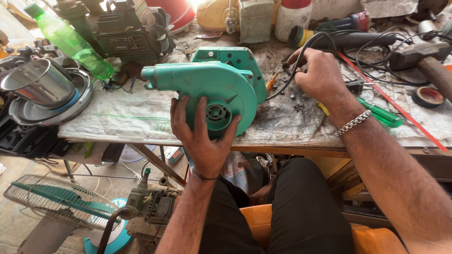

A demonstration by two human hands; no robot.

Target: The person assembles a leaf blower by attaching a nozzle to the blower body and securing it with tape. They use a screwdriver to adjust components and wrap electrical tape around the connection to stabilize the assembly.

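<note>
On the workbench [141, 120], near its front edge, a teal electric blower [214, 87] stood tilted on its round housing, nozzle pointing left. Left hand [203, 136] was pressed against the housing face from below, fingers spread and wrapped over the rim beside the central vent; grip was closed on the blower, steadying it. Right hand [320, 73] rested on the bench just right of the blower, fingers curled around the black power cord [301, 56] that ran from the blower's rear; hand was clamped on the cord. A metal chain bracelet [353, 123] sat on the right wrist.

Beside the right forearm lay a green-handled screwdriver [383, 115], and an orange-handled one [271, 82] lay between blower and right hand. Small screws were scattered under the right hand, too small to count. A hammer [423, 61] and a roll of black tape [427, 97] lay at far right. At left: a green plastic bottle [70, 42], a steel cup [40, 82], a dark motor unit [127, 33]. A teal fan [63, 200] lay on the floor below.
</note>
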